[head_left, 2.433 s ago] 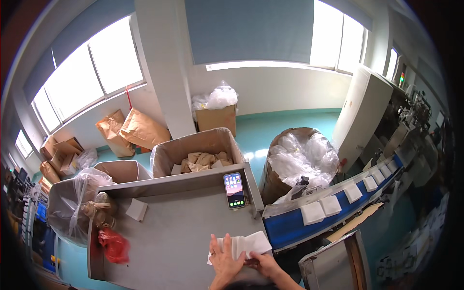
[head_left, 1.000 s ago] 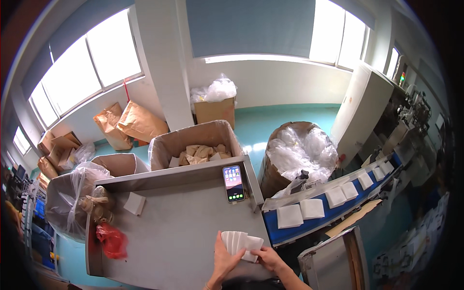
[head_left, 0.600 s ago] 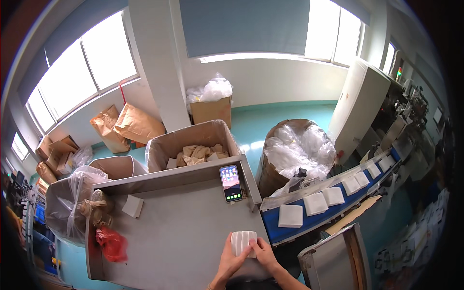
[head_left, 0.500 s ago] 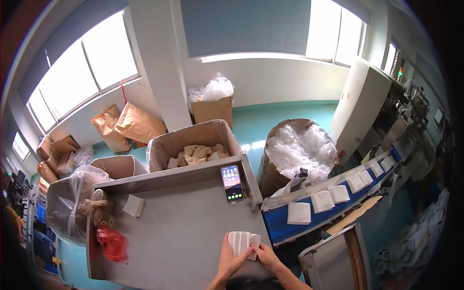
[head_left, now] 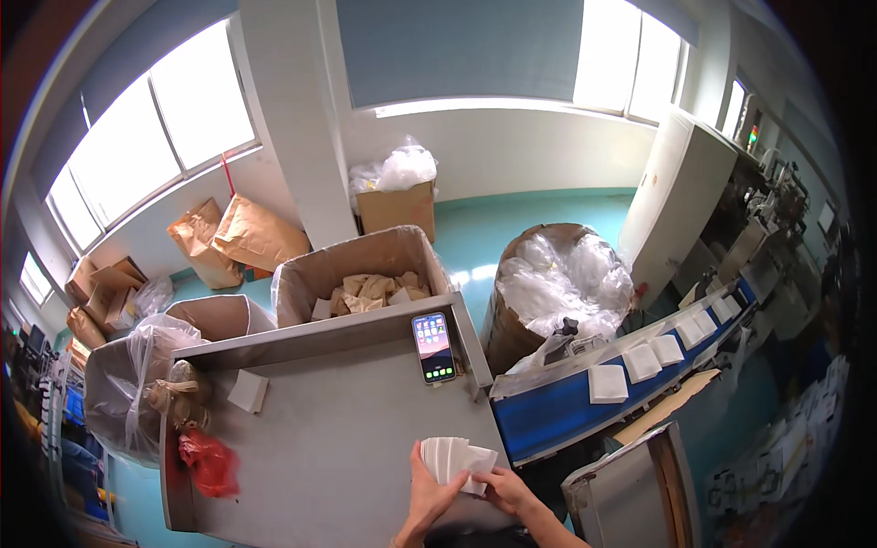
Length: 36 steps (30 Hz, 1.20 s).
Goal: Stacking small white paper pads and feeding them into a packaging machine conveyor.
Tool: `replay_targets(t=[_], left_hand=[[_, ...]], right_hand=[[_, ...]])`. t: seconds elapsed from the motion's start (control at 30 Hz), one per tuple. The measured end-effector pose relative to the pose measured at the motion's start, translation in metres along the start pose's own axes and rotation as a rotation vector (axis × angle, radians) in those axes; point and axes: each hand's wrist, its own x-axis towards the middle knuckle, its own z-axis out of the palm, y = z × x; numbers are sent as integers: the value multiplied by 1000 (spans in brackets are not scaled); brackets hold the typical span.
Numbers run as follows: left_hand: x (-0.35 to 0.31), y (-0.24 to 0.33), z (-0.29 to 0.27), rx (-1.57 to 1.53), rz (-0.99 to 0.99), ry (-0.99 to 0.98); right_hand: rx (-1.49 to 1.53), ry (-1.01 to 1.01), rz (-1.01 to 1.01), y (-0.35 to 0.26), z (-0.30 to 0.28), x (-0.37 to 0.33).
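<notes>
My left hand (head_left: 431, 489) wraps round the left side of a fanned stack of white square packets (head_left: 445, 458), low in the view over the near right part of a grey metal table. My right hand (head_left: 504, 489) grips the stack's right edge, its fingers pressed to the front packets. Both hands are closed on the same stack. To their right, more white packets (head_left: 607, 384) lie in a row on a blue conveyor belt (head_left: 539, 421). A single white packet (head_left: 248, 391) rests on the table's left part.
A lit phone (head_left: 433, 348) lies by the far right edge of the table (head_left: 338, 438). A red plastic bag (head_left: 208, 463) sits at its left. Beyond stand a carton of brown paper (head_left: 356, 247) and a round bin of clear plastic (head_left: 498, 320). A metal-framed panel (head_left: 612, 498) is right of my hands.
The packets on the belt have shifted away toward the far right, leaving its near end bare. Between my hands the stack is spread into a wider fan.
</notes>
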Motion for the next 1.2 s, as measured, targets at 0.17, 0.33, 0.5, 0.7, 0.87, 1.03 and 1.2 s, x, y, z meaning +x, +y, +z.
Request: replay_targets(t=[0.17,0.33,0.5,0.7,0.87,1.03,1.2], left_hand=[[-1,20,-3,-107,-181,-97],[-3,2,12,-169,-155,-187],[-1,-5,8,-97,-21,-119],[0,4,-2,-27,-12,-236],[-2,-11,10,-77,18,-192],[-3,11,2,-165,-146,-138],[-3,15,5,-173,-220,-217]], right_hand=[[273,187,-191,-28,-5,-7],[-394,196,-432,-16,29,-4],[-287,12,-211,-16,28,-8],[-436,90,-378,-26,38,-12],[-352,46,-424,-17,27,5],[-148,136,-195,-11,9,-6],[186,223,-184,-35,4,-14]])
